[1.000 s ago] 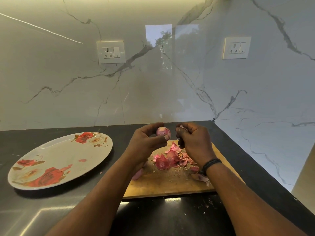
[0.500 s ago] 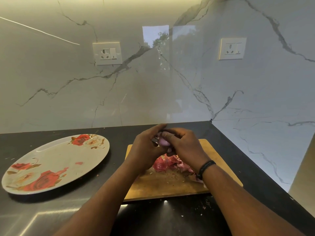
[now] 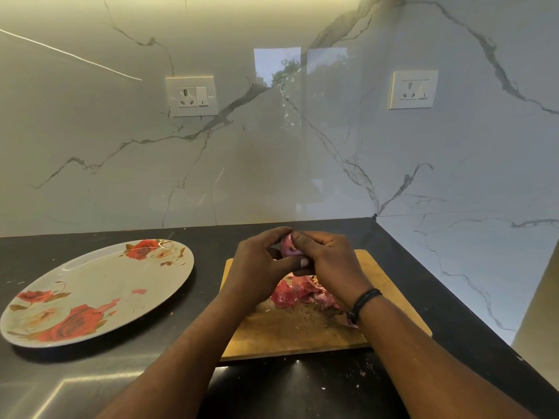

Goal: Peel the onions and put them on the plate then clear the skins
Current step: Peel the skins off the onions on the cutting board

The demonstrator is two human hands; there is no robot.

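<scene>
Above the cutting board [image 3: 302, 337], both hands [image 3: 260, 261] [image 3: 328, 263] hold the onion [image 3: 288, 247].

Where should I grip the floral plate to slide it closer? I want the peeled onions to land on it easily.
Take the plate by its near right rim, coming from the cutting board side. It lies flat on the dark counter, so probably fingers under the raised edge, thumb on top. Both hands hold the onion, so one must let go first.
</scene>
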